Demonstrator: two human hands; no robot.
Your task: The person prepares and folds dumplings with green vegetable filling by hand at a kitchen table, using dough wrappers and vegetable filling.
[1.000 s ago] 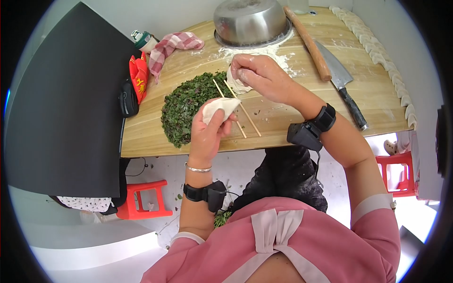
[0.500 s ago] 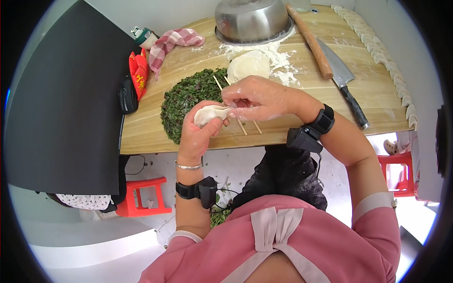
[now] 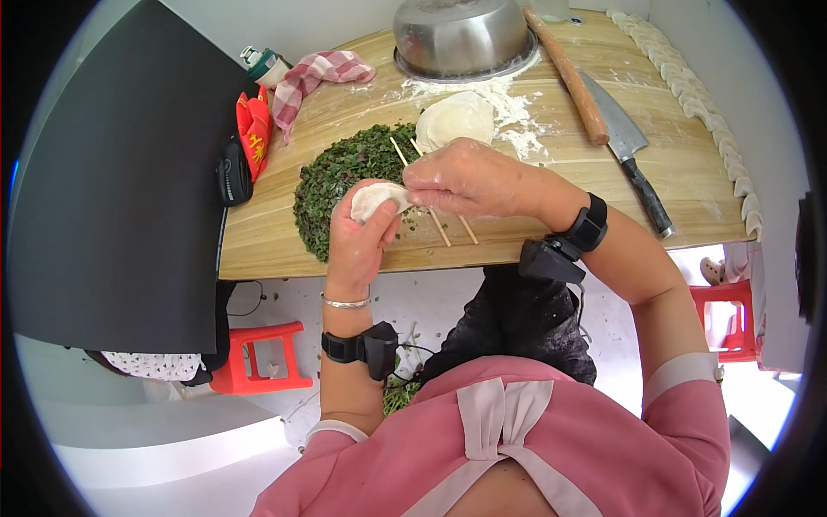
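Note:
A folded white dumpling point(image 3: 376, 198) lies in my left hand point(image 3: 357, 246), the thumb pressed on its front. My right hand point(image 3: 461, 178) pinches the dumpling's right end between thumb and fingers, with flour on the skin. Behind and left of the hands is a heap of chopped dark green filling point(image 3: 332, 177) on the wooden table. A pair of chopsticks point(image 3: 440, 227) passes beneath my right hand and sticks out on both sides of it. Just beyond that hand, round dough wrappers point(image 3: 457, 121) lie stacked on scattered flour.
An upturned metal bowl point(image 3: 461, 39) stands at the back, beside a rolling pin point(image 3: 568, 82) and a cleaver point(image 3: 616, 116). Finished dumplings point(image 3: 689, 99) line the right edge. A checkered cloth point(image 3: 314, 77), a bottle point(image 3: 263, 65) and a black pouch point(image 3: 233, 172) sit at the left.
The dumpling has tilted a little and moved slightly left and up in my left hand. My right fingers have closed more tightly at its end.

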